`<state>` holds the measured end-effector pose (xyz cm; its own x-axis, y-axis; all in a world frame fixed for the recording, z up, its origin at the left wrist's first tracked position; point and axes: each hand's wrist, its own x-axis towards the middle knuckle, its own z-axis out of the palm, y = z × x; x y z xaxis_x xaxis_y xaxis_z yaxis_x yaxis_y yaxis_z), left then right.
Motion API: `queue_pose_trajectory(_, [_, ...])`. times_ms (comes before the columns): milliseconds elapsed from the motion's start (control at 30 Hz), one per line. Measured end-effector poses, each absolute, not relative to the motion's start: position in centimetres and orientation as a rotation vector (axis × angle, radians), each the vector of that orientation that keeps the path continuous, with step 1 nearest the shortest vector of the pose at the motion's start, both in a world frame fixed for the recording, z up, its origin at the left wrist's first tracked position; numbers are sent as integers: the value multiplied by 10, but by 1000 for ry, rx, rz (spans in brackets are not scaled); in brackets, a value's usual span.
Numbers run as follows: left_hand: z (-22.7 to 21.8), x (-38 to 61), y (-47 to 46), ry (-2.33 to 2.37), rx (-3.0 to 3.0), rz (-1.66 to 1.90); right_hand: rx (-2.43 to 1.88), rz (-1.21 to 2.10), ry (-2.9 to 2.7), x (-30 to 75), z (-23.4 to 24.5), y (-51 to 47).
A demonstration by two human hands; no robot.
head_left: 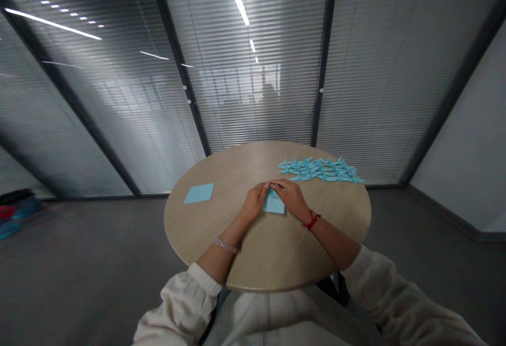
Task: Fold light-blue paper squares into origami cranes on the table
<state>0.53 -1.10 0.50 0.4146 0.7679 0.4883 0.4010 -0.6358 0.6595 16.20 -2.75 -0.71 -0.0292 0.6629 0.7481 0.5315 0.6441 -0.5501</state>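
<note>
A sheet of light blue paper [274, 203] lies between my hands near the middle of the round table. My left hand [255, 199] grips its far left edge, fingers pressed together. From the other side my right hand [291, 197] pinches the paper's far edge, its fingertips meeting those of the left. The fingers hide that far part, so I cannot tell how it is folded there. Right of my hands, toward the back, several light blue folded paper cranes [320, 169] lie close together in rows.
A flat blue paper sheet [199, 193] lies on the left of the wooden table [272, 262]. Behind the table stands a glass wall with blinds [261, 109]. Red, black and blue items [18, 209] are on the floor at far left.
</note>
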Motion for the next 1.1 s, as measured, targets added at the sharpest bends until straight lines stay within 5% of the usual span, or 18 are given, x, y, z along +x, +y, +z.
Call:
queue_pose_trajectory(367, [2,0,0,1063,2010,1197,-930,473,-1569,163,-2,-31])
queue_pose_trajectory(1100, [0,5,1,825,1689,1033,-961,341,-1349,174,-15,-16])
